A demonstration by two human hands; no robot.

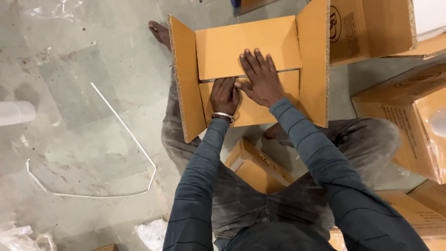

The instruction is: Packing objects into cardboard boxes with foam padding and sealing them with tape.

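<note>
I look straight down at a cardboard box resting on the lap and legs of the seated person, just above the concrete floor. Its two inner flaps are folded flat and meet along a narrow seam running across the middle, while the two side flaps stand up, one at the left edge and one at the right.

The right hand lies flat and fully spread, palm down, across the seam; its fingers reach onto the far flap and its heel sits on the near flap. It grips nothing, it only presses. The left hand sits just beside it on the near flap, with fingers curled down toward the seam; I cannot tell whether the fingertips are tucked into the gap or simply pressed against the edge. A metal bangle circles the left wrist, and both arms wear dark long sleeves.

A smaller carton lies in the lap, between the thighs and nearer the body than the big box. More cartons are stacked at the right, close to the right knee. A bare foot pokes out past the far left corner of the box. On the floor to the left, a white plastic strap lies in a loose bend, well apart from the box.
</note>
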